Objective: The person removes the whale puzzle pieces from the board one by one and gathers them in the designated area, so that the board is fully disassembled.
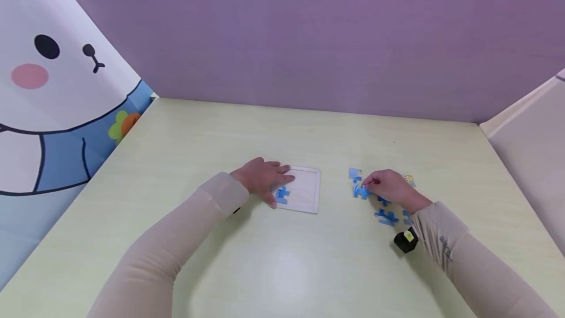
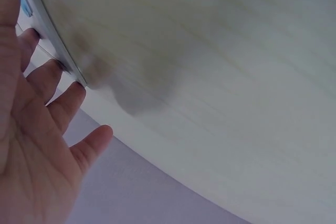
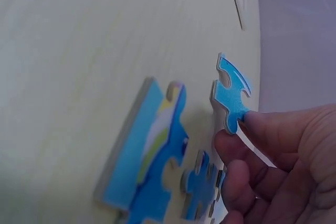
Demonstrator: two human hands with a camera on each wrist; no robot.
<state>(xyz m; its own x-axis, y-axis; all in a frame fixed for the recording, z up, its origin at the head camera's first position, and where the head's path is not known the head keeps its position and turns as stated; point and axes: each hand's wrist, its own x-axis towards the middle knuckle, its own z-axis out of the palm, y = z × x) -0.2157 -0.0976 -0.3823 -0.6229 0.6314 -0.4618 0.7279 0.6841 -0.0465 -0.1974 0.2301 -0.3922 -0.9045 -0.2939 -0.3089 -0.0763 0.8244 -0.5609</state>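
Observation:
A white puzzle tray [image 1: 304, 208] lies mid-table with one blue jigsaw piece [image 1: 282, 195] in its lower left corner. Spread over the tray's left side, my left hand [image 1: 265, 179] rests with its fingers extended; in the left wrist view its fingertips touch the tray's edge. Between thumb and index finger my right hand [image 1: 390, 188] pinches a blue puzzle piece [image 3: 231, 95], which shows a white curved stripe. Other loose puzzle pieces [image 1: 387, 217] lie under and around the right hand, some partly hidden by it.
A light wooden table [image 1: 212, 136] carries everything. Behind it rises a purple wall panel [image 1: 309, 38]. A cartoon-printed panel [image 1: 66, 87] stands at the left and a pale panel [image 1: 534, 161] at the right. A black wrist device [image 1: 405, 240] sits below the right cuff.

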